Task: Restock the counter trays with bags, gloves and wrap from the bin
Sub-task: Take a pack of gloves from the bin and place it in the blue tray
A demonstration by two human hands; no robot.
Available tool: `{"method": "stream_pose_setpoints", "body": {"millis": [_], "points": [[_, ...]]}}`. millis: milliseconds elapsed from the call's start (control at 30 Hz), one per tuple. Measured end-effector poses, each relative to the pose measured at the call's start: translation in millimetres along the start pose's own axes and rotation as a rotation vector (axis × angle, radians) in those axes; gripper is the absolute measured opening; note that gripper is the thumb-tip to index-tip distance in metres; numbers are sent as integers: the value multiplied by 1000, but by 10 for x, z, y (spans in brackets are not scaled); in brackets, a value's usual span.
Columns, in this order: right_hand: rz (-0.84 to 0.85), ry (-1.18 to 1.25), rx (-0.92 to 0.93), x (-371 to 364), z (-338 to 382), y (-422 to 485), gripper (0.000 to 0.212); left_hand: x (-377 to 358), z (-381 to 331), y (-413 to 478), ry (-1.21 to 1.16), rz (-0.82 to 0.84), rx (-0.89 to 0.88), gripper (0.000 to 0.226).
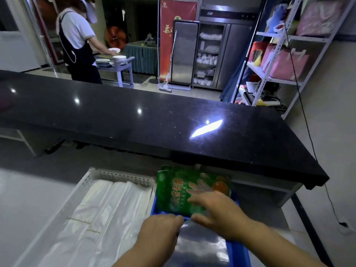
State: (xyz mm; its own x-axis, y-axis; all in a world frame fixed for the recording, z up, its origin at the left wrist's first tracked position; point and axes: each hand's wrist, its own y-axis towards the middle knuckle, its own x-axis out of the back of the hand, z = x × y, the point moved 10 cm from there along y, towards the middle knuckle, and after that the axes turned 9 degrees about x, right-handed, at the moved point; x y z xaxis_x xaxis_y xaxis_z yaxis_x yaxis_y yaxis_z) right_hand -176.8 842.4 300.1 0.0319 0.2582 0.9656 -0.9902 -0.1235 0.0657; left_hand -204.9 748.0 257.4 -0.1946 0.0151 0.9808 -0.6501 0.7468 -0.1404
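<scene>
Head view: right hand (215,211) flat, open on glove pack (179,191); left hand (161,226) pinches blue tray (237,249) rim at 6 o'clock; press pack level.

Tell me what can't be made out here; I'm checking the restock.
- Blue tray: its bottom is covered by the green glove pack, a clear pack and both hands.
- Left hand: its fingertips are curled under, so the grip is unclear.
- White tray: its near end is cut off by the frame edge.
- Pack print: blurred.
</scene>
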Motion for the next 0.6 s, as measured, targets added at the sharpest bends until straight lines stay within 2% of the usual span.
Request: {"method": "stream_pose_setpoints", "body": {"millis": [67, 100, 200, 267, 400, 433, 533, 600], "points": [[180, 24, -36, -306, 9, -107, 63, 69, -73, 90, -14, -48, -27, 20], [183, 10, -47, -345, -11, -139, 58, 100, -108, 138, -26, -70, -39, 21], [40, -37, -102, -222, -162, -195, 16, 199, -179, 280, -89, -126, -58, 17], [-47, -49, -143, -132, -323, -207, 6, 278, -164, 392, -93, -182, -69, 12], [-137, -38, -246, -111, -594, -212, 9, 296, -24, 611, -30, -228, -84, 12], [-126, -20, -254, -173, -618, -195, 15, 248, -4, 654, -8, -231, -91, 13], [-21, -67, -253, -381, -624, -145, 52, -10, 70, 800, 40, -127, -62, 7], [-37, -115, -237, -398, -627, -164, 59, -133, 110, 891, 74, -76, -52, 9]]}}
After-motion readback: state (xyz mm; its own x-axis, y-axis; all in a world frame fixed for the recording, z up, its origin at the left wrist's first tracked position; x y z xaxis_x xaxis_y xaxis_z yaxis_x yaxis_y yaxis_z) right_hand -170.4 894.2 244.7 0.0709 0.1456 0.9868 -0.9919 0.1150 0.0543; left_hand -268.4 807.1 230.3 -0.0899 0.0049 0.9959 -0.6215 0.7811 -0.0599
